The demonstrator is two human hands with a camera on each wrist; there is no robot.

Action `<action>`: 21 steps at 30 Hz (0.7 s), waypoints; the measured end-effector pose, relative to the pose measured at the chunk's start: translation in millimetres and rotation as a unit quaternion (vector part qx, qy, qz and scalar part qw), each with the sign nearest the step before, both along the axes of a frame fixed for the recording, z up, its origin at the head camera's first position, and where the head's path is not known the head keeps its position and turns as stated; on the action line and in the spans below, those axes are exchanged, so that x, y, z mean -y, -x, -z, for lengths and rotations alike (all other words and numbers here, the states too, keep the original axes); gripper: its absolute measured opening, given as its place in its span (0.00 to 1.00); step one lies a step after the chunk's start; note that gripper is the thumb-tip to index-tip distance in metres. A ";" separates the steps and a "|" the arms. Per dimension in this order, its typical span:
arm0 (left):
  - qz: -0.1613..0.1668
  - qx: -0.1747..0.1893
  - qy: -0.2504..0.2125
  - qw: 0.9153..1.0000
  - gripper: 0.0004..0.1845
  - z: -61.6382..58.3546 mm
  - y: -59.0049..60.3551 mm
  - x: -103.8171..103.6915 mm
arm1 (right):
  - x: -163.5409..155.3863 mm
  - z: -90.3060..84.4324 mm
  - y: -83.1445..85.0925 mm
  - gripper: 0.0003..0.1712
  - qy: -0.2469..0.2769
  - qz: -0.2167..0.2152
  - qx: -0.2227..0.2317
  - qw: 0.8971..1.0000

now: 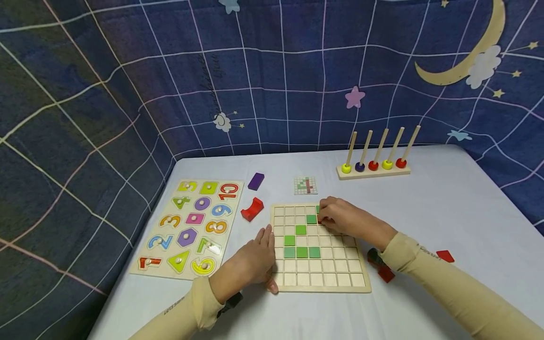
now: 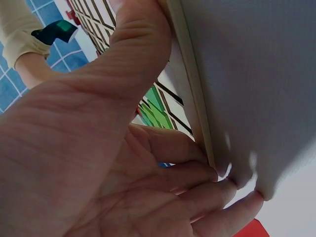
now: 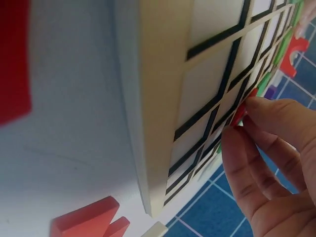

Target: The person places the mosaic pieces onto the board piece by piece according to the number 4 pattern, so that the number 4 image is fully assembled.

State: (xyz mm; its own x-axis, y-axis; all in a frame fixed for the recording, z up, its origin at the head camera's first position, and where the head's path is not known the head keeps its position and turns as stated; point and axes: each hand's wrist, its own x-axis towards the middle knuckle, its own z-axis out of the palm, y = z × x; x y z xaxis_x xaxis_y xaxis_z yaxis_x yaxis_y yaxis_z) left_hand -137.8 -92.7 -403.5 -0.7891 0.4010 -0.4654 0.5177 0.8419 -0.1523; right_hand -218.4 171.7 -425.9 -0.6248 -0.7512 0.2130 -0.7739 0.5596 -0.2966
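A wooden grid board (image 1: 340, 282) lies mid-table with several green square tiles (image 1: 301, 252) set in its cells. My right hand (image 1: 346, 217) is over the board's far part, and in the right wrist view its thumb and fingers pinch a red square tile (image 3: 239, 113) at the grid. In the head view that tile is mostly hidden by the fingers. My left hand (image 1: 255, 257) rests along the board's left edge, its fingers straight; the left wrist view shows the fingertips against the board's side (image 2: 195, 84).
A number-and-shape puzzle board (image 1: 174, 229) lies on the left. Near it are a purple block (image 1: 256, 181) and a red arch block (image 1: 252, 209). A small pattern card (image 1: 305, 185) lies behind the grid. A peg stand (image 1: 374, 174) stands far right. Red tiles (image 1: 445, 256) lie right.
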 end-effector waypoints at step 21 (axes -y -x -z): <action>-0.007 0.006 -0.009 1.000 0.71 -1.3 0.7 1.8 | -60.5 -13.9 -21.1 0.05 -0.023 0.127 0.089 0.988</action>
